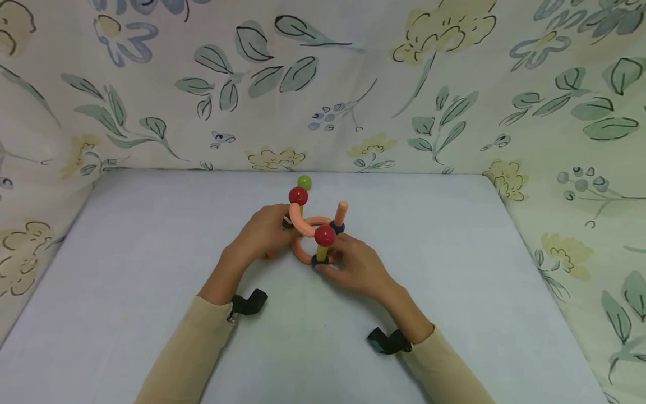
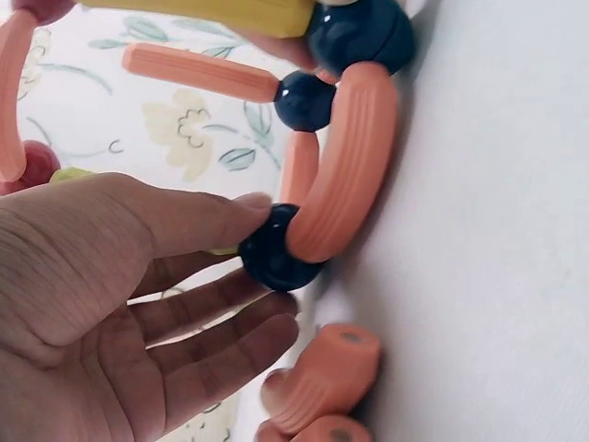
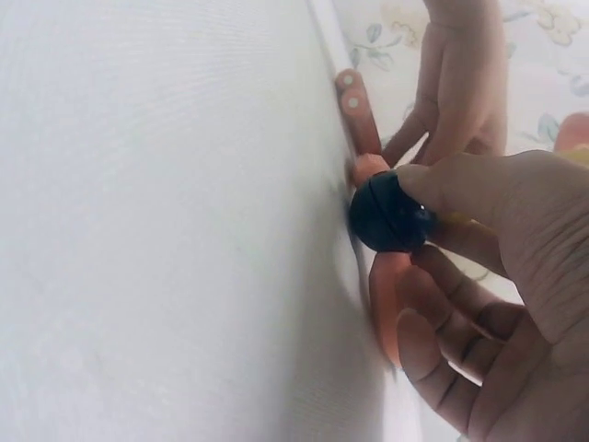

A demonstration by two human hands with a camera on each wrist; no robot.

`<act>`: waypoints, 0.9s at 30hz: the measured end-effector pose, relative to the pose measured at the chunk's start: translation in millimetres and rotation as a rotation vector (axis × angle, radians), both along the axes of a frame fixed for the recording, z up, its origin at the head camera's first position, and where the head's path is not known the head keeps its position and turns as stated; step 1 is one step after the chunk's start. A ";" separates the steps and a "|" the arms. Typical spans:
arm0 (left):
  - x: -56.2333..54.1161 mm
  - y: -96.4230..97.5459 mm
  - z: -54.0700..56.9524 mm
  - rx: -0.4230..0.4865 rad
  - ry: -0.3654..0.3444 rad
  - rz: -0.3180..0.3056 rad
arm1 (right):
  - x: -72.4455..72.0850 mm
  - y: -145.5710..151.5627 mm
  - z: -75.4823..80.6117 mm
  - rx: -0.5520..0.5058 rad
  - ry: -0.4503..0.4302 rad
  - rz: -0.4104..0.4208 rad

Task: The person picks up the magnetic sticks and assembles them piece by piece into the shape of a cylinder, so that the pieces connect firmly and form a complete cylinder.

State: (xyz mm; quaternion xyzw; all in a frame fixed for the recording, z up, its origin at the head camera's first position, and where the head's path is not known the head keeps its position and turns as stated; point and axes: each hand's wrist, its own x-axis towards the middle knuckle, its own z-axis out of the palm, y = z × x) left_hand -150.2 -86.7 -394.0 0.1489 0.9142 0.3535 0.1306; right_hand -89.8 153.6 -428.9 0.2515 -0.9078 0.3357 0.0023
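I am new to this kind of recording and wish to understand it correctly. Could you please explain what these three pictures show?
There is no machine here: the bare left hand and right hand belong to a person. The wide picture comes from a camera on the head, looking forward and down. The other two come from cameras on the wrists, so the white table appears turned on its side.

On the table is a ring of curved, orange, plastic-looking rods, with round, glossy red balls higher up and a round green ball at the far side.

The left hand holds one shiny dark blue ball of the ring; the right hand pinches another. Loose orange pieces lie near the left hand.
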 end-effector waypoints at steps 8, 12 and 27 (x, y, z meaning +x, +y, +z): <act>6.6 -7.4 -0.8 -0.075 0.027 -0.019 | -4.9 7.3 -1.4 -0.017 -0.049 0.025; 13.5 -5.9 -2.4 -0.084 0.063 -0.011 | -9.1 14.3 -0.4 -0.019 -0.068 0.043; 33.4 4.9 -9.2 -0.089 0.107 0.062 | -18.4 34.0 -0.5 -0.052 -0.099 0.024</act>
